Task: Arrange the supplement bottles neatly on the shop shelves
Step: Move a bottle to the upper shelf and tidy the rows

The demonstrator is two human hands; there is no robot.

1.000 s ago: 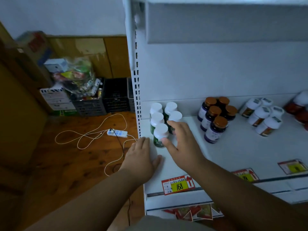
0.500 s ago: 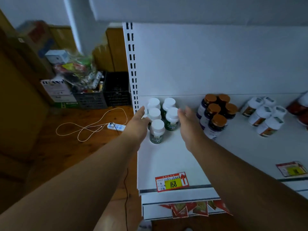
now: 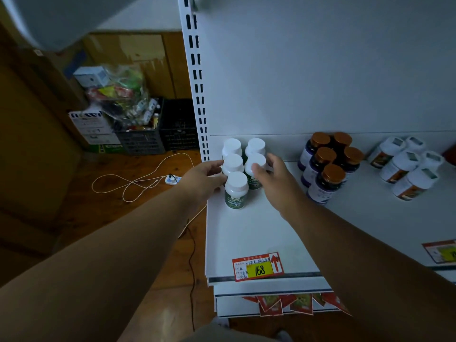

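Several white-capped bottles with green labels (image 3: 236,190) stand in a tight cluster at the left end of the white shelf (image 3: 249,233). My left hand (image 3: 206,176) reaches in from the left, and its fingers and thumb curl against the middle-left bottle (image 3: 232,164). From the right, my right hand (image 3: 272,180) holds the middle-right bottle (image 3: 255,162), thumb on the front of its cap and fingers behind it. The front bottle stands free between the two hands.
Dark bottles with copper caps (image 3: 325,164) stand to the right, then white bottles with orange labels (image 3: 404,169). A yellow 168 price tag (image 3: 257,267) sits on the shelf's front edge. Left of the shelf upright: wooden floor, a power strip with white cord (image 3: 172,180), black crates (image 3: 158,134).
Both hands moved from the shelf front up to the white-capped cluster. They flanked it with straighter fingers half a second ago; now their fingers curl round the middle bottles. The view shifted closer.
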